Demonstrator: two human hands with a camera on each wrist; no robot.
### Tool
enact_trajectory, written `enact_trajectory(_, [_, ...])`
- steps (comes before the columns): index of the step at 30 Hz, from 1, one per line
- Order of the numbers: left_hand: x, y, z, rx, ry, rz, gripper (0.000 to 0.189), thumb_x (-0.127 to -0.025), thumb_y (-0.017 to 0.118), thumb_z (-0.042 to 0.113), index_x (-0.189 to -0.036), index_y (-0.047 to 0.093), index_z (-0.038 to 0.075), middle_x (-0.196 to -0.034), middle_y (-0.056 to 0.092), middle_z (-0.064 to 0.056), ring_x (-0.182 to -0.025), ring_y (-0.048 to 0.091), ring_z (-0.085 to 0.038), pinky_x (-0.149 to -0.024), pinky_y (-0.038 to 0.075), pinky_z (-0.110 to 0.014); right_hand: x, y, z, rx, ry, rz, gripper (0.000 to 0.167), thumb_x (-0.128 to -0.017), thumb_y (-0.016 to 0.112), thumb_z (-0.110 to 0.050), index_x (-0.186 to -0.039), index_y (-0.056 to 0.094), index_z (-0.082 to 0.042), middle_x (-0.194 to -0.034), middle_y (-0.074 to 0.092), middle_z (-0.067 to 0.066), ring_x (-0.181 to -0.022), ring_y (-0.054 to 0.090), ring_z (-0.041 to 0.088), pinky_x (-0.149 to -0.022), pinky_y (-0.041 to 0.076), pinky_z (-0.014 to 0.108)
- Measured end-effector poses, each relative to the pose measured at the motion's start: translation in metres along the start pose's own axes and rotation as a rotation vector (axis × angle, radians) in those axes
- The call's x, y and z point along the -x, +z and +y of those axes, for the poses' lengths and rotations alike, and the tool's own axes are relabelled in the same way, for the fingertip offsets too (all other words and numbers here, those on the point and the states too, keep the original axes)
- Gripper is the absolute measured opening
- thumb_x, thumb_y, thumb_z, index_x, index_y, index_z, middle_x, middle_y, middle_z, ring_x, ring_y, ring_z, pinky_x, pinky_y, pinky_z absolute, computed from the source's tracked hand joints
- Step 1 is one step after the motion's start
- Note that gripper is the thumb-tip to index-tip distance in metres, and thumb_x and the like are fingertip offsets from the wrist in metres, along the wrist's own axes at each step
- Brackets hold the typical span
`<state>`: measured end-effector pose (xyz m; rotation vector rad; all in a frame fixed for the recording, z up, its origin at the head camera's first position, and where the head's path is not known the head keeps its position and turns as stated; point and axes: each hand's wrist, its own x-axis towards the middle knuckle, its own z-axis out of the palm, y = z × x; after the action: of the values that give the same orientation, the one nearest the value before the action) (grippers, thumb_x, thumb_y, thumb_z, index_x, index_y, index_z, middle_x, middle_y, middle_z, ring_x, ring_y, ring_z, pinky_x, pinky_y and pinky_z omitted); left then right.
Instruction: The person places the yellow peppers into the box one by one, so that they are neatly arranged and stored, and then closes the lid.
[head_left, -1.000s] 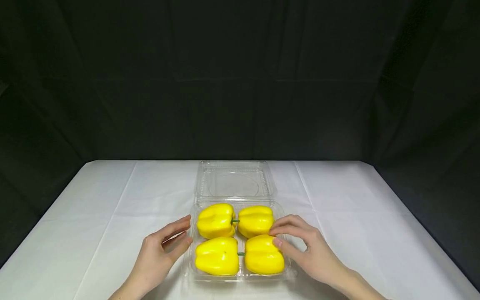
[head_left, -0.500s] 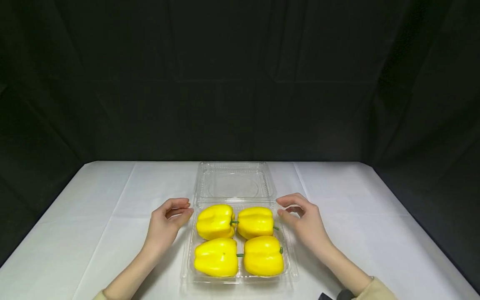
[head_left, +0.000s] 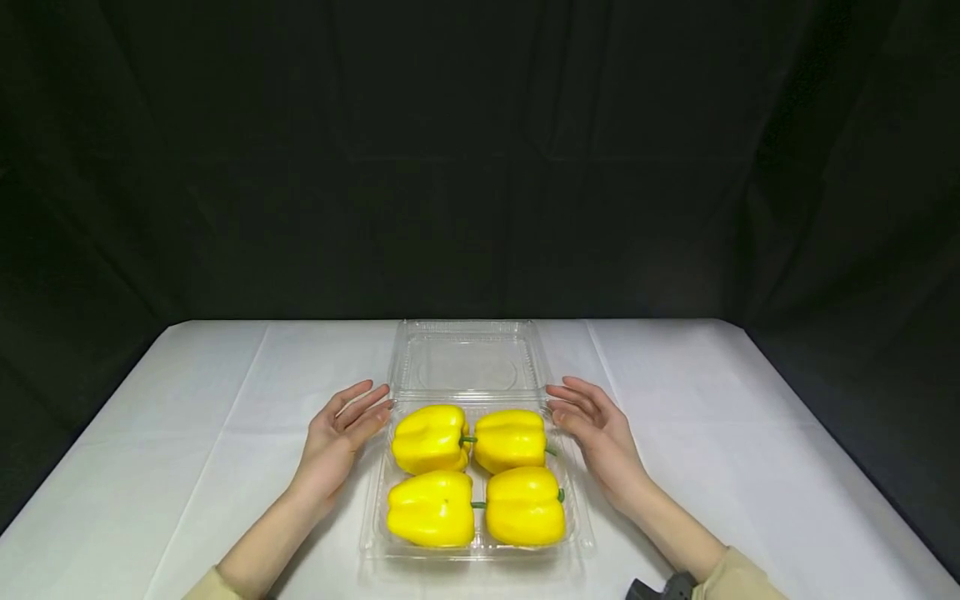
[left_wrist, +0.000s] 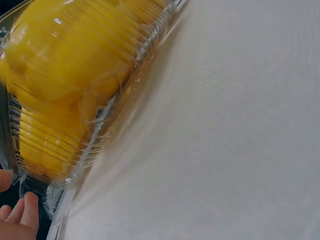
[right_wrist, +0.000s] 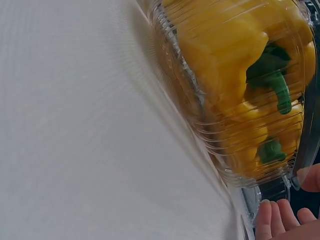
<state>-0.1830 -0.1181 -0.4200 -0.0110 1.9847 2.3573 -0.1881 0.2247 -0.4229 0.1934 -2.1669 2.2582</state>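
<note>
Several yellow bell peppers [head_left: 431, 509] lie on their sides, two by two, in the base of a clear plastic clamshell container [head_left: 480, 553]. Its clear lid [head_left: 467, 367] is folded back flat behind the base. My left hand [head_left: 337, 437] is at the left side by the hinge, fingers spread and fairly straight, fingertips right at the lid's near corner. On the opposite side my right hand [head_left: 600, 433] mirrors it, its fingers loosely extended beside the hinge corner. Both wrist views show thumb and fingers apart around the rim's end. Green stems [right_wrist: 282, 95] show through the right wall.
A white cloth [head_left: 750, 467] covers the table, with creases running front to back. Black curtains [head_left: 465, 167] hang behind and at both sides. A dark device [head_left: 663, 587] sits at the right sleeve [head_left: 738, 577].
My right hand has left the right-hand peppers and moved back to the hinge corner. My left hand has also moved back along the container's left side. Fingers of both hands have straightened.
</note>
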Motion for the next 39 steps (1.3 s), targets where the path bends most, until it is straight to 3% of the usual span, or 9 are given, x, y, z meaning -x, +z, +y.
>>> enact_trajectory(9, [0.0004,-0.0035,-0.0007,0.129,-0.039,-0.033,0.062,-0.098,0.060,-0.001,-0.152,0.030,0.004,-0.153,0.045,-0.016,-0.120,0.063,-0.009,-0.106,0.051,-0.021,0.0012,0.0016,0.0026,-0.047,-0.030,0.006,0.059,-0.097,0.062,-0.002,-0.148,0.034,-0.001,-0.141,0.054,0.013,-0.118,0.061,0.011,-0.100,0.055,0.020])
enact_trajectory(15, [0.0012,-0.0027,-0.0004,0.162,-0.040,-0.017,0.061,-0.096,0.062,-0.002,-0.149,0.031,0.003,-0.144,0.057,-0.002,-0.122,0.061,-0.012,-0.108,0.051,-0.022,0.0021,0.0026,0.0038,-0.073,-0.076,0.002,0.055,-0.095,0.063,0.003,-0.144,0.041,-0.010,-0.137,0.060,0.004,-0.117,0.061,0.013,-0.098,0.057,0.021])
enact_trajectory(24, [0.0040,-0.0030,-0.0014,0.137,0.013,-0.029,0.052,-0.096,0.062,-0.002,-0.144,0.042,0.003,-0.126,0.065,0.008,-0.117,0.063,-0.009,-0.105,0.053,-0.023,0.0026,0.0022,0.0038,-0.014,-0.125,0.002,0.058,-0.094,0.064,0.002,-0.147,0.041,0.002,-0.126,0.064,-0.004,-0.117,0.059,0.016,-0.093,0.058,0.019])
enact_trajectory(30, [0.0072,-0.0029,-0.0014,0.153,0.017,-0.016,0.033,-0.095,0.064,-0.002,-0.128,0.059,0.003,-0.120,0.067,0.005,-0.114,0.065,-0.010,-0.104,0.055,-0.025,0.0040,0.0040,0.0021,0.051,-0.086,0.041,0.042,-0.095,0.067,-0.004,-0.134,0.054,0.003,-0.123,0.064,-0.006,-0.118,0.060,0.016,-0.095,0.057,0.019])
enact_trajectory(34, [0.0087,-0.0022,-0.0007,0.107,-0.017,0.023,0.023,-0.095,0.063,-0.001,-0.115,0.064,0.009,-0.114,0.069,0.006,-0.107,0.066,-0.009,-0.098,0.057,-0.020,0.0054,0.0046,0.0011,0.080,-0.052,0.065,0.036,-0.094,0.068,-0.006,-0.129,0.059,-0.001,-0.120,0.065,-0.007,-0.117,0.059,0.011,-0.095,0.056,0.018])
enact_trajectory(39, [0.0090,-0.0023,-0.0011,0.052,0.001,0.058,0.021,-0.094,0.063,-0.001,-0.098,0.069,0.018,-0.113,0.068,0.007,-0.111,0.061,-0.011,-0.089,0.056,-0.017,0.0069,0.0048,0.0002,0.085,-0.070,0.077,0.033,-0.094,0.069,-0.008,-0.126,0.062,-0.002,-0.122,0.066,-0.010,-0.118,0.059,0.006,-0.099,0.054,0.017])
